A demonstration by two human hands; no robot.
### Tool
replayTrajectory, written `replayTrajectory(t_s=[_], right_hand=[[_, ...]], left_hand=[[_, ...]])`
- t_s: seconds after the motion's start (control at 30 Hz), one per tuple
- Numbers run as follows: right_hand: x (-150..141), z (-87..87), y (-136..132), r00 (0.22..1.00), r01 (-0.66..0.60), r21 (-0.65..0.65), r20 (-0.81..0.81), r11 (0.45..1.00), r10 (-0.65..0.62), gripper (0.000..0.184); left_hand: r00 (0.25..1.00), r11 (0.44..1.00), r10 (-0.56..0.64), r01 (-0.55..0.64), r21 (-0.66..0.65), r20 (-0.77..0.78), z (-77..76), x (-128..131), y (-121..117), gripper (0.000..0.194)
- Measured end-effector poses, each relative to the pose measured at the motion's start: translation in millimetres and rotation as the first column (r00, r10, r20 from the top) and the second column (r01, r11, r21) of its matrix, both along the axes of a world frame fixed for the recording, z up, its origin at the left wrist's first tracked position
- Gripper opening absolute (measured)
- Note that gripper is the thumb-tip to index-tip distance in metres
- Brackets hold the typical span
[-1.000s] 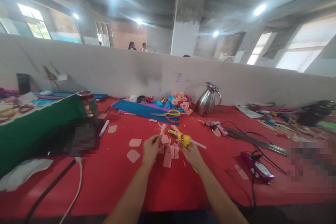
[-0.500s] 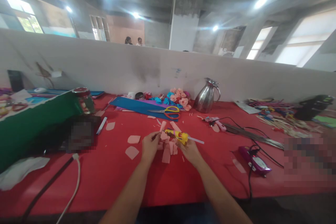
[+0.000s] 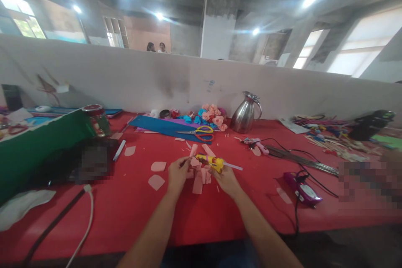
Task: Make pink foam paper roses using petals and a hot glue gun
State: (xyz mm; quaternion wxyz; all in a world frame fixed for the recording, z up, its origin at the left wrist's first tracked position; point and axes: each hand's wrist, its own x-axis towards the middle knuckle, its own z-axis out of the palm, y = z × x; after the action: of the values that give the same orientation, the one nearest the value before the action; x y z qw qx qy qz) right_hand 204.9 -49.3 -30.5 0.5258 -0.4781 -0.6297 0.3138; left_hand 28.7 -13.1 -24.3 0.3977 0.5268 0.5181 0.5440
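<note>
Head view, yellow plastic glue gun (image 3: 215, 163), thin pink petals (image 3: 197, 184)

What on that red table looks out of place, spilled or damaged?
Nothing looks spilled or visibly damaged. Pink pieces lie scattered to the left of the left hand, and one pale strip lies off by itself near the purple device, as if strayed. The metal jug stands upright.

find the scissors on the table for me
In the head view, the scissors lie just left of the metal jug, on the blue sheet, beyond both hands.
</note>
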Motion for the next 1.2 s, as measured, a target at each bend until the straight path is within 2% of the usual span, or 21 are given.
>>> replayTrajectory(t_s=[0.27, 0.6, 0.8, 1.0, 1.2], right_hand=[[-1.3, 3.7, -5.2, 0.999, -0.006, -0.022, -0.038, 1.0, 0.005, 0.031], [3.2, -1.1, 0.2, 0.998, 0.021, -0.019, 0.052, 1.0, -0.02, 0.031], [3.5, 2.5, -2.4, 0.998, 0.044, -0.023, 0.054, 0.999, -0.042, 0.03], [5.4, -2.6, -0.7, 0.997, 0.059, -0.028, 0.047, 0.998, -0.058, 0.032], [0.5, -0.2, -1.3, 1.0, 0.0, -0.035, -0.03, 0.999, -0.001, 0.033]], left_hand=[[1.0, 1.0, -0.01, 0.01, 0.006, 0.002, -0.6, -0.7, 0.1, 0.034], [1.0, 1.0, -0.013, 0.014, -0.02, 0.015, 2.3, 0.0, -0.7, 0.034], [0.999, 1.0, -0.01, 0.011, -0.016, 0.035, 3.1, 0.6, -1.7, 0.033], [0.999, 1.0, 0.001, -0.001, -0.008, 0.048, 2.3, 0.2, -1.2, 0.035], [0.999, 1.0, -0.006, 0.006, -0.004, 0.048, 1.1, -0.2, -1.1, 0.034]])
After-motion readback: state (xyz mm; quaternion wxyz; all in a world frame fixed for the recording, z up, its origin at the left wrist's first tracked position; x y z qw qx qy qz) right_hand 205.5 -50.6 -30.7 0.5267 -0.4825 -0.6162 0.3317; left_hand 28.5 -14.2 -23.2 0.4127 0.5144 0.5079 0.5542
